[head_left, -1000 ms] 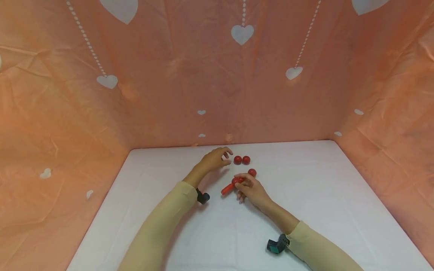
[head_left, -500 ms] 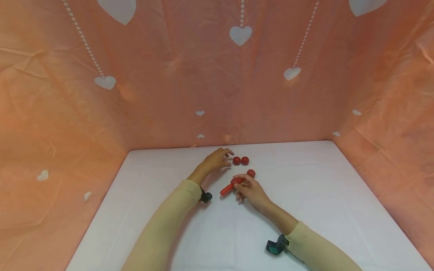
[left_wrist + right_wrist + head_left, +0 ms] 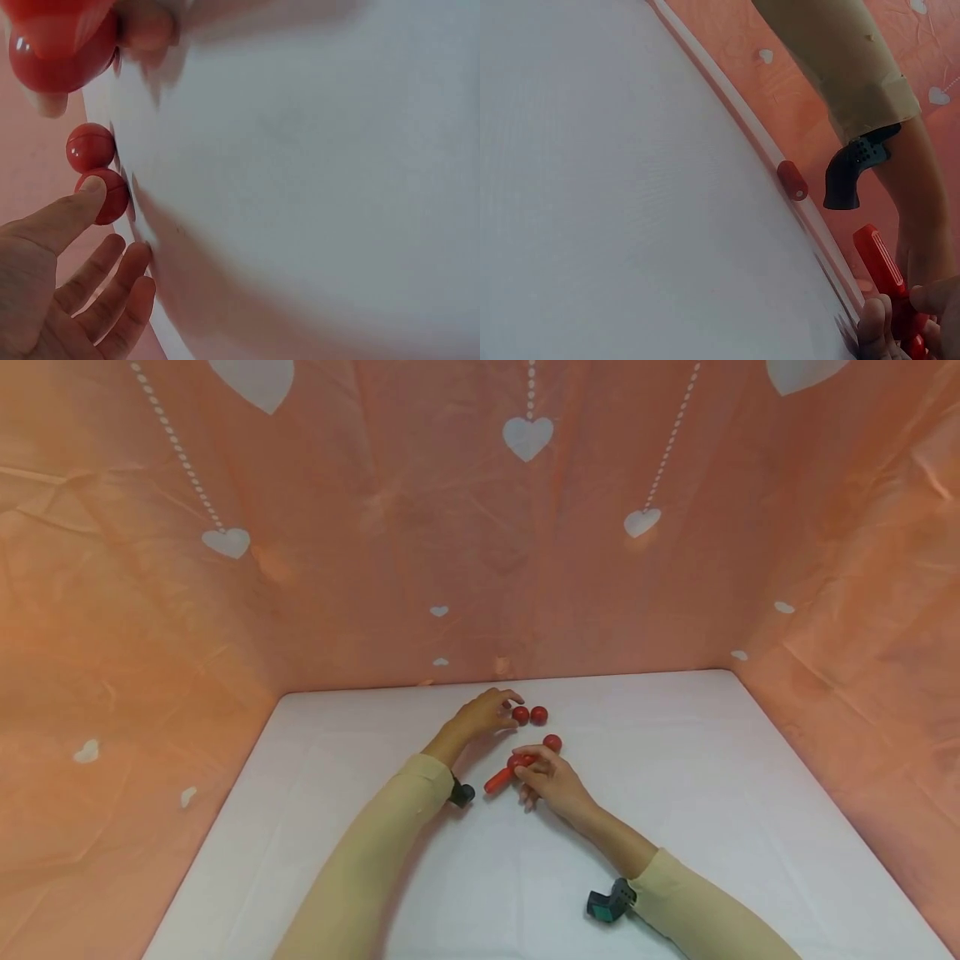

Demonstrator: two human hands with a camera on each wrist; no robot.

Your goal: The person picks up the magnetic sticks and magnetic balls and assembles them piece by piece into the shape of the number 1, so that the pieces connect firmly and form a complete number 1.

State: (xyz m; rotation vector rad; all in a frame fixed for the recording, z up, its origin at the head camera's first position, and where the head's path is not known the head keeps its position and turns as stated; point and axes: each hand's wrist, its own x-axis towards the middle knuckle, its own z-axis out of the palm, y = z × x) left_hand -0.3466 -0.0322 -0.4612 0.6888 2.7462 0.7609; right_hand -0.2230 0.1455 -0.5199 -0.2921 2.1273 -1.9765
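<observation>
My left hand (image 3: 486,713) reaches in beside two glossy red balls (image 3: 539,716) near the table's far edge. In the left wrist view its thumb overlaps the nearer ball (image 3: 114,196); whether it touches is unclear. The other fingers are spread and bent below. With thumb and fingers, my right hand (image 3: 555,783) holds a red stick-like piece (image 3: 498,780) with a round red ball part on it. In the right wrist view its handle (image 3: 879,259) has a long groove. A further red ball (image 3: 552,742) shows just beyond the right hand; whether it joins the held piece is hidden.
In the right wrist view a short red cylinder (image 3: 792,181) lies on the white tabletop (image 3: 675,793). Orange cloth (image 3: 450,552) with white hearts hangs behind and at both sides. Each forearm wears a dark wrist device (image 3: 611,902).
My left hand has moved right, so its fingertips now overlap the nearer of the two balls. My right hand stays in place with the red stick-like piece. The view has shifted slightly.
</observation>
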